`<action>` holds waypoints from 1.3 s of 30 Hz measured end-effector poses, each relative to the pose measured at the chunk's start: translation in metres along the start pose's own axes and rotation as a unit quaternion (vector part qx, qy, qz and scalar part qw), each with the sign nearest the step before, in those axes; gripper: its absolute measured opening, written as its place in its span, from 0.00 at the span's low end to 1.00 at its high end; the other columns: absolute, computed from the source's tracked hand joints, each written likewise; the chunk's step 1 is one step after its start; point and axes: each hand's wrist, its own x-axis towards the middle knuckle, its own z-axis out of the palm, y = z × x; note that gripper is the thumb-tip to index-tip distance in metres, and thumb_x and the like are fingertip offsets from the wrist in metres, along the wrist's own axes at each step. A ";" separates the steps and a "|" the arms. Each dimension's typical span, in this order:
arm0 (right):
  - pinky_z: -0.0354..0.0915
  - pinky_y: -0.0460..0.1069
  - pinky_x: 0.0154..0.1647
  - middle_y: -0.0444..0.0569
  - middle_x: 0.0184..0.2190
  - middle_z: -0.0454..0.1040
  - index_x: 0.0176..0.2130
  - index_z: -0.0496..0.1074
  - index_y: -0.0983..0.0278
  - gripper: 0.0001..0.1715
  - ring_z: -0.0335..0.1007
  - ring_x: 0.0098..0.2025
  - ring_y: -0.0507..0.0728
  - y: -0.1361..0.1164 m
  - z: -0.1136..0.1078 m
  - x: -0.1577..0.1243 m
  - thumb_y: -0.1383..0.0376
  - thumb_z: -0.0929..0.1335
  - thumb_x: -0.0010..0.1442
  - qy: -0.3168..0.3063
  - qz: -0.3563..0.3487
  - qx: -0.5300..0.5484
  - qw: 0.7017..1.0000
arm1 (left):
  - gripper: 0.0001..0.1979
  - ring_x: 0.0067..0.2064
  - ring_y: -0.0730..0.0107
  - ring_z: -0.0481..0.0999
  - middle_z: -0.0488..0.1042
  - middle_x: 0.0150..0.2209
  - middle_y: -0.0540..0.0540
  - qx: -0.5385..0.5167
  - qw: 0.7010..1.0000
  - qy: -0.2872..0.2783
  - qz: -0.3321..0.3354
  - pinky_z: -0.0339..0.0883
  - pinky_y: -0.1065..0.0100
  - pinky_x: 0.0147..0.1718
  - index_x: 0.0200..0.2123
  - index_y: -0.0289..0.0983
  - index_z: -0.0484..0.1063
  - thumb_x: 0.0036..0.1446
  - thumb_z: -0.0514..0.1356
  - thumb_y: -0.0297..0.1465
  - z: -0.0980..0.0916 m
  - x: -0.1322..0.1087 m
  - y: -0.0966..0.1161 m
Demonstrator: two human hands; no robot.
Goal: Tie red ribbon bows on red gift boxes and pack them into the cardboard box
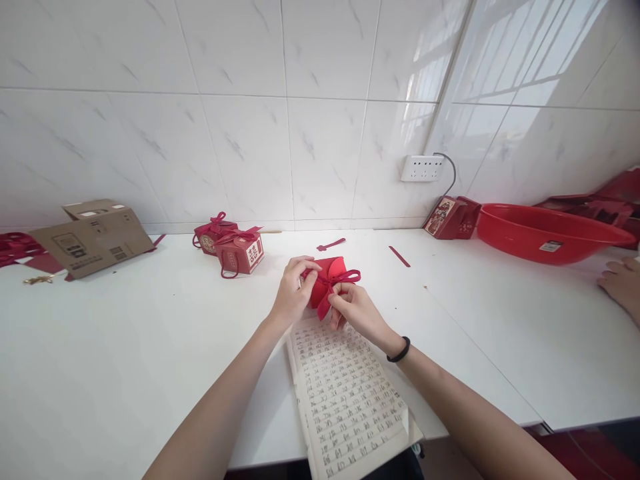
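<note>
A small red gift box (336, 268) sits in front of me, tied with a dark red ribbon (324, 308) whose bow loop sticks out to the right. My left hand (296, 288) grips the box at its left side, fingers curled over the top. With thumb and forefinger, my right hand (357, 308) pinches the ribbon near the knot; a black band circles that wrist. Under and in front of the hands lies an open notebook (350, 400) covered in handwritten numbers. Two ribbon scraps, one curled (331, 245) and one straight (399, 256), lie beyond the box.
Two ribbon-tied red boxes (243, 255) stand back left, beside a brown cardboard box (95, 241). Further right are more red boxes (444, 219) and a red plastic basin (555, 233). Another person's hand (620, 283) rests at the right edge. A power strip (423, 168) hangs on the tiled wall.
</note>
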 end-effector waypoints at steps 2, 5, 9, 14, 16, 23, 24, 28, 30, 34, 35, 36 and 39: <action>0.62 0.41 0.14 0.41 0.14 0.69 0.26 0.59 0.63 0.07 0.65 0.15 0.50 0.002 0.002 -0.001 0.67 0.62 0.56 -0.004 -0.022 -0.023 0.999 | 0.06 0.53 0.63 0.65 0.66 0.45 0.45 0.004 1.000 -0.010 0.012 0.60 0.59 0.52 0.34 0.39 0.70 0.56 0.53 0.29 0.000 -0.001 0.002; 0.63 0.41 0.15 0.43 0.17 0.70 0.25 0.61 0.64 0.10 0.68 0.18 0.50 0.004 0.005 -0.002 0.66 0.62 0.58 -0.005 -0.041 -0.067 0.997 | 0.05 0.56 0.60 0.61 0.64 0.48 0.44 0.019 0.999 -0.038 0.025 0.57 0.58 0.54 0.33 0.39 0.70 0.51 0.59 0.31 0.001 -0.002 0.003; 0.65 0.43 0.18 0.45 0.19 0.72 0.25 0.63 0.64 0.09 0.69 0.20 0.51 0.006 0.005 -0.003 0.66 0.62 0.58 0.000 -0.040 -0.101 0.994 | 0.02 0.57 0.61 0.61 0.62 0.50 0.44 0.042 0.997 -0.062 0.026 0.56 0.58 0.56 0.32 0.39 0.71 0.52 0.59 0.30 0.003 -0.002 0.001; 0.68 0.46 0.27 0.45 0.22 0.73 0.24 0.63 0.64 0.09 0.72 0.25 0.53 0.006 0.007 -0.003 0.66 0.63 0.56 0.026 -0.083 -0.089 0.992 | 0.04 0.53 0.62 0.63 0.65 0.47 0.46 0.060 0.997 -0.042 0.020 0.59 0.58 0.54 0.29 0.40 0.74 0.53 0.59 0.31 0.002 -0.002 0.002; 0.68 0.46 0.29 0.44 0.22 0.72 0.24 0.62 0.64 0.09 0.72 0.27 0.53 0.004 0.008 -0.004 0.66 0.64 0.55 0.030 -0.104 -0.067 0.992 | 0.04 0.51 0.62 0.64 0.65 0.45 0.46 0.050 0.998 -0.034 0.003 0.61 0.59 0.52 0.28 0.41 0.75 0.53 0.60 0.32 0.001 -0.001 0.003; 0.66 0.44 0.17 0.41 0.19 0.71 0.28 0.60 0.63 0.15 0.71 0.18 0.52 -0.003 0.007 -0.010 0.55 0.65 0.56 -0.034 -0.018 0.034 0.999 | 0.05 0.46 0.63 0.69 0.69 0.40 0.46 0.012 0.996 -0.052 -0.077 0.62 0.59 0.49 0.29 0.40 0.76 0.51 0.60 0.33 -0.010 0.011 0.009; 0.66 0.44 0.16 0.41 0.18 0.71 0.29 0.60 0.63 0.16 0.70 0.17 0.52 -0.003 0.007 -0.010 0.54 0.65 0.56 -0.039 -0.004 0.035 0.999 | 0.05 0.45 0.63 0.70 0.70 0.39 0.46 0.012 0.995 -0.054 -0.082 0.63 0.59 0.49 0.29 0.40 0.75 0.51 0.60 0.34 -0.012 0.011 0.010; 0.67 0.44 0.19 0.41 0.15 0.71 0.28 0.63 0.63 0.15 0.71 0.18 0.53 -0.003 0.011 -0.011 0.54 0.65 0.56 -0.016 -0.018 0.004 1.000 | 0.05 0.45 0.62 0.69 0.71 0.36 0.47 0.020 0.994 -0.080 -0.073 0.64 0.59 0.47 0.29 0.40 0.73 0.51 0.59 0.33 -0.013 0.010 0.012; 0.68 0.45 0.23 0.42 0.15 0.71 0.27 0.66 0.64 0.13 0.72 0.20 0.53 -0.001 0.013 -0.011 0.57 0.66 0.56 0.012 -0.042 -0.035 0.998 | 0.03 0.46 0.63 0.69 0.69 0.39 0.46 0.027 0.994 -0.086 -0.060 0.64 0.60 0.48 0.31 0.39 0.71 0.50 0.59 0.31 -0.011 0.007 0.013; 0.68 0.46 0.25 0.43 0.14 0.71 0.25 0.67 0.64 0.12 0.73 0.21 0.55 0.004 0.013 -0.011 0.59 0.65 0.56 0.029 -0.056 -0.071 0.995 | 0.03 0.49 0.64 0.68 0.64 0.45 0.46 0.021 0.995 -0.086 -0.046 0.63 0.62 0.50 0.30 0.39 0.70 0.48 0.60 0.28 -0.006 0.002 0.014; 0.68 0.47 0.25 0.42 0.14 0.71 0.25 0.67 0.63 0.12 0.73 0.21 0.55 0.004 0.013 -0.011 0.59 0.65 0.56 0.027 -0.055 -0.069 0.996 | 0.02 0.49 0.64 0.68 0.64 0.45 0.46 0.017 0.995 -0.084 -0.049 0.63 0.63 0.50 0.29 0.38 0.70 0.49 0.59 0.28 -0.005 0.002 0.014; 0.67 0.47 0.25 0.42 0.13 0.71 0.25 0.67 0.63 0.12 0.72 0.20 0.55 0.005 0.013 -0.010 0.59 0.65 0.56 0.025 -0.054 -0.066 0.996 | 0.01 0.48 0.65 0.69 0.64 0.45 0.46 0.014 0.995 -0.081 -0.053 0.63 0.63 0.50 0.28 0.38 0.70 0.49 0.59 0.28 -0.004 0.001 0.013; 0.67 0.46 0.25 0.40 0.12 0.69 0.25 0.66 0.63 0.10 0.72 0.19 0.55 0.004 0.012 -0.010 0.61 0.65 0.56 0.013 -0.058 -0.063 0.996 | 0.01 0.47 0.65 0.70 0.65 0.43 0.46 0.016 0.996 -0.069 -0.057 0.63 0.62 0.50 0.27 0.38 0.71 0.49 0.59 0.28 -0.003 0.002 0.012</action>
